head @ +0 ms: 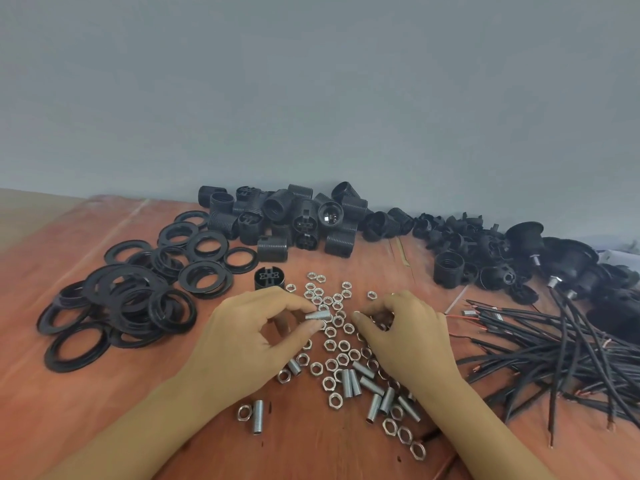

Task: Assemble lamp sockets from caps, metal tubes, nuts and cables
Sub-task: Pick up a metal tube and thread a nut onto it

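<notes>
My left hand [249, 337] pinches a short threaded metal tube [317, 315] between thumb and forefinger, just above a scatter of silver hex nuts [332, 344]. My right hand [405, 334] hovers close to the tube's right, fingers curled over the nuts; what its fingertips hold is hidden. More metal tubes [367, 386] lie among the nuts near my wrists, and one tube [258, 417] lies alone at the front. Black cables [554, 344] with stripped ends fan out on the right. Black caps [485, 247] are heaped at the back right.
Black threaded socket bodies [287, 216] pile up against the grey wall. Flat black rings [131, 299] spread over the left of the reddish wooden table [104, 410]. One socket body [268, 277] stands just beyond my left hand. Assembled caps with tubes [540, 244] sit far right.
</notes>
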Tool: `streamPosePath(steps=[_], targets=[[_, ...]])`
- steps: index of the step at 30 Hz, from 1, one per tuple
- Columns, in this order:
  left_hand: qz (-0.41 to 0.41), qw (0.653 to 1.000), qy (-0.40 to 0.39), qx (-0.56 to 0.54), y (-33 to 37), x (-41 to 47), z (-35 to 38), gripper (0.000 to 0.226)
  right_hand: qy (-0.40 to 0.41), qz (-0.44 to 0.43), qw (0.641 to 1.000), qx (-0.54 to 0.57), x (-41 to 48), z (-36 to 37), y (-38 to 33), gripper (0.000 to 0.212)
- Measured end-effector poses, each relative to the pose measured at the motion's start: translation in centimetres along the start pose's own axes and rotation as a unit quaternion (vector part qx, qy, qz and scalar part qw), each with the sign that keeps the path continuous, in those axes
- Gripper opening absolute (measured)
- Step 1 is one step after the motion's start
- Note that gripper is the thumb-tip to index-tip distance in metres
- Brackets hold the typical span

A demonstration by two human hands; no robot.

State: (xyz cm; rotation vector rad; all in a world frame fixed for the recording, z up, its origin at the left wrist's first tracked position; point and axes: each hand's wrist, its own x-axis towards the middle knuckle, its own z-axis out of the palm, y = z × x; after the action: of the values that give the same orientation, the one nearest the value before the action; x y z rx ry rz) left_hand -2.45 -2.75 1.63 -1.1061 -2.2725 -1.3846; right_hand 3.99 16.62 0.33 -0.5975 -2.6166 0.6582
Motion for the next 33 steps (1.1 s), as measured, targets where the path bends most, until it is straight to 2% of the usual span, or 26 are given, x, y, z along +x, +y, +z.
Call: streamPosePath(steps=[4, 7, 9, 12, 15, 20, 23, 27, 33], targets=[[-0.004, 1.000, 0.000, 0.002, -0.5, 0.1, 0.2, 0.012, -0.021, -0.011, 1.000, 0.004, 0.3, 0.0, 0.0, 0.022], [0.003, 1.000, 0.002, 0.002, -0.5, 0.0, 0.4, 0.010, -0.018, -0.072, 0.997, 0.019, -0.1, 0.0, -0.1, 0.022], [0.028, 1.000, -0.009, 0.003, -0.2, 0.1, 0.3, 0.010, 0.006, -0.092, 0.988, 0.126, -0.7, -0.1, -0.3, 0.014], [0.039, 0.999, -0.010, -0.035, 0.1, 0.2, 0.3, 0.013, 0.010, -0.069, 0.940, 0.334, -2.0, -0.1, -1.3, 0.011], [0.017, 0.997, -0.002, -0.072, 0.2, 0.1, 0.4, 0.013, -0.030, -0.045, 0.905, 0.421, -2.7, 0.3, -2.0, 0.015], [0.003, 0.998, 0.003, -0.070, 0.1, 0.2, 0.3, 0.010, -0.028, -0.043, 0.890, 0.453, -2.8, 0.1, -2.0, 0.017], [-0.052, 0.993, 0.003, -0.104, 0.3, 0.1, 0.5, 0.016, -0.016, -0.046, 0.891, 0.451, -2.9, 0.3, -2.0, 0.016], [-0.069, 0.991, -0.018, -0.116, 0.5, -0.1, 0.7, 0.012, -0.015, -0.018, 0.864, 0.503, -3.0, 0.3, -2.1, 0.017], [-0.088, 0.988, -0.027, -0.127, 0.8, 0.0, 0.4, 0.016, -0.057, -0.068, 0.857, 0.508, -3.1, -0.2, -1.9, 0.021]])
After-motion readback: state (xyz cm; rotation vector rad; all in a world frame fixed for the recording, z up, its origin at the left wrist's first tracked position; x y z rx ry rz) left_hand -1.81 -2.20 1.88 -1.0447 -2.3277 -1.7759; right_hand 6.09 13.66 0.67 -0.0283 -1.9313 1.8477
